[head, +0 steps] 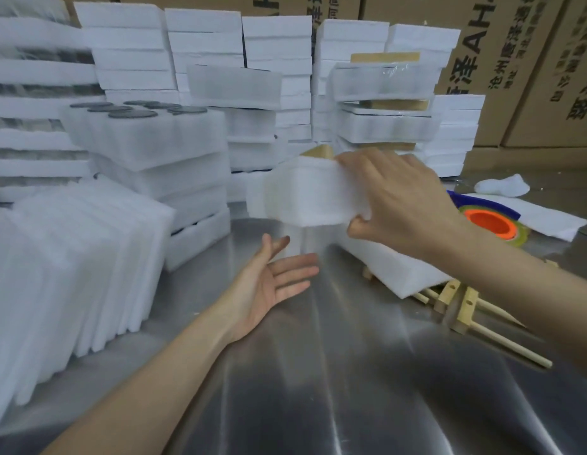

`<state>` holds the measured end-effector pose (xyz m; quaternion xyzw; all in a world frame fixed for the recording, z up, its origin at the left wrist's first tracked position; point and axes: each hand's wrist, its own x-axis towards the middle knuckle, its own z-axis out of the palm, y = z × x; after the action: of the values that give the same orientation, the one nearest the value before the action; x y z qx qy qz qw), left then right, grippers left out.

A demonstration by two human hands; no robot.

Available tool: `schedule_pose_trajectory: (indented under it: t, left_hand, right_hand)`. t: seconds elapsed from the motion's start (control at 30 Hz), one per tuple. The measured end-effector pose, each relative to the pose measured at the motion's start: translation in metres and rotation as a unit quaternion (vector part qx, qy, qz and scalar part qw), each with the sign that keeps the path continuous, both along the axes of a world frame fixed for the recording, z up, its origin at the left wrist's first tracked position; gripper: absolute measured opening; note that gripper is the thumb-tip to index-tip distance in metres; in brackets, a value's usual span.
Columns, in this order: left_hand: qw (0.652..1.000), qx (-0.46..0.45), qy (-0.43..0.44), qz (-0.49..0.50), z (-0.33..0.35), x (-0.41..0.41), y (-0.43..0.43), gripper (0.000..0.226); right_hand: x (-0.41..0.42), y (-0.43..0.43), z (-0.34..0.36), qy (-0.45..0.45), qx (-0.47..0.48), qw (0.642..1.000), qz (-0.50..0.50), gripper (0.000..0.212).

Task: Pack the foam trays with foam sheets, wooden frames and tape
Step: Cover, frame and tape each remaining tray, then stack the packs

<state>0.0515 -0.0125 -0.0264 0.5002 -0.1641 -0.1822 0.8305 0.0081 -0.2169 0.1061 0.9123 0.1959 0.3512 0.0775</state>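
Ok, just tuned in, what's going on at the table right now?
A person is packing at a steel table. The right hand grips a foam-wrapped bundle held above the table, with a bit of wood showing at its top. The left hand is open, palm up, just beneath it, touching nothing. A stack of foam sheets sits at the left, wooden frames and a tape roll lie at the right, and foam trays are piled behind.

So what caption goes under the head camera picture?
Right hand holds a foam-wrapped bundle above the metal table, left hand open beneath it.
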Motion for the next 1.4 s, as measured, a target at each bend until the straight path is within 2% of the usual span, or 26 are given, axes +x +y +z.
schedule_pose_trajectory:
  t: [0.3,0.47,0.7,0.93,1.3,1.4]
  left_hand:
    - [0.999,0.010,0.031,0.013,0.000,0.003,0.002,0.068]
    - [0.999,0.003,0.043,0.003,0.001,0.004,0.003,0.068]
    - [0.998,-0.007,0.059,-0.004,0.001,0.007,0.003,0.069]
    - [0.997,-0.015,0.071,-0.006,0.001,0.007,0.005,0.068]
    - [0.997,-0.018,0.078,-0.007,0.000,0.008,0.005,0.065]
    - [0.997,-0.014,0.082,-0.010,0.000,0.010,0.005,0.065]
  right_hand:
    - [0.056,-0.011,0.014,-0.031,-0.027,0.996,-0.074,0.072]
    - [0.091,-0.022,0.002,0.047,-0.074,0.992,-0.095,0.074]
    - [0.114,-0.026,-0.029,0.059,-0.099,0.993,-0.038,0.068]
    - [0.119,-0.010,-0.035,0.049,-0.178,0.982,0.047,0.058]
    - [0.132,-0.027,-0.037,0.091,-0.102,0.984,0.110,0.059]
    - [0.137,-0.040,-0.041,0.094,-0.027,0.989,0.111,0.062]
